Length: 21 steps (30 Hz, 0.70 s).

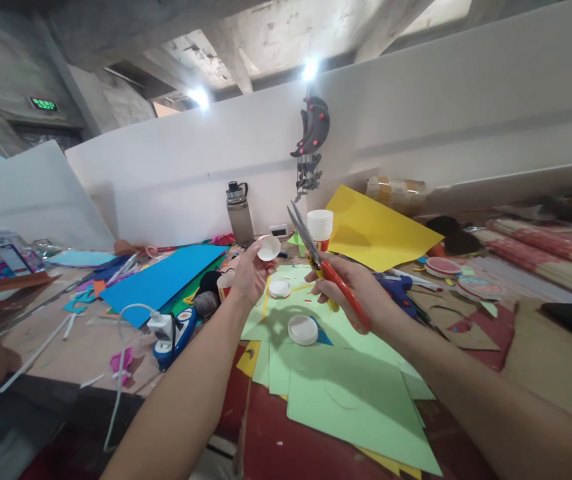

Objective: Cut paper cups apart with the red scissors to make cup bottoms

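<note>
My left hand (251, 272) is raised above the table and pinches a small white paper cup piece (269, 247) between thumb and fingers. My right hand (353, 288) grips red-handled scissors (316, 253), whose metal blades are parted and point up and left, close to the cup piece. Below both hands lie light green paper sheets (346, 380) with two white round lids (303, 329) resting on them. A stack of white paper cups (320, 225) stands behind the scissors.
A blue sheet (161, 280), a yellow sheet (376, 230) and a grey water bottle (239, 213) sit near the white back wall. A blue-white glue gun (173, 333) with cord lies left. Paper scraps litter the table. Rolled bundles (541, 257) lie at right.
</note>
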Each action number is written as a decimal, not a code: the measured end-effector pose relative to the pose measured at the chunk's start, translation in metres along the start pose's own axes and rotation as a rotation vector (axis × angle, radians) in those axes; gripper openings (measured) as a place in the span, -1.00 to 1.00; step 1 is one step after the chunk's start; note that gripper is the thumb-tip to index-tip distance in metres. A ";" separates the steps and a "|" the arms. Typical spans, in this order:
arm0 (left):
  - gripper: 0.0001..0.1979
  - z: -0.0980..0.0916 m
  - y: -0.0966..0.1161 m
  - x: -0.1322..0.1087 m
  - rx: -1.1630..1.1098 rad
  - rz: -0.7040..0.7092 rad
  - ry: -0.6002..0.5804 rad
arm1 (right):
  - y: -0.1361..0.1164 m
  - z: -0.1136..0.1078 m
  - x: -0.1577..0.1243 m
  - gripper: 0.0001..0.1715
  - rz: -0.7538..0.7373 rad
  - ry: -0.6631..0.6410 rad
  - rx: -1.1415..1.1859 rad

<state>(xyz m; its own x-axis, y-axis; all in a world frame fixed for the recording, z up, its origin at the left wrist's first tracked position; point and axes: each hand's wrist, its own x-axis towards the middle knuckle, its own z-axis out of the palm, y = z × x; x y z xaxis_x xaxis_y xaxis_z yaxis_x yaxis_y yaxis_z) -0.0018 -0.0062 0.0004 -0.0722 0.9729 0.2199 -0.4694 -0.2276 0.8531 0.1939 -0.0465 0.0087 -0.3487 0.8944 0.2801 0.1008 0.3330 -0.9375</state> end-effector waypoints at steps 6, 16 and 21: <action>-0.66 0.000 -0.008 0.000 -0.021 -0.093 0.010 | 0.008 -0.004 0.004 -0.76 0.019 0.011 0.070; -0.68 -0.001 -0.006 0.002 -0.027 0.025 0.012 | -0.014 -0.003 -0.005 -0.80 0.182 -0.200 0.050; -0.72 -0.005 -0.006 0.006 -0.053 0.086 0.022 | -0.013 -0.002 -0.005 -0.73 0.212 -0.284 0.023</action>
<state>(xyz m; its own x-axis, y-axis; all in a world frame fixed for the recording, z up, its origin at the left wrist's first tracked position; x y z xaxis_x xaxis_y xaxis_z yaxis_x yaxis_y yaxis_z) -0.0037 0.0008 -0.0058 -0.1332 0.9507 0.2801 -0.5063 -0.3083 0.8054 0.1965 -0.0550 0.0195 -0.5676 0.8232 0.0129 0.1792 0.1388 -0.9740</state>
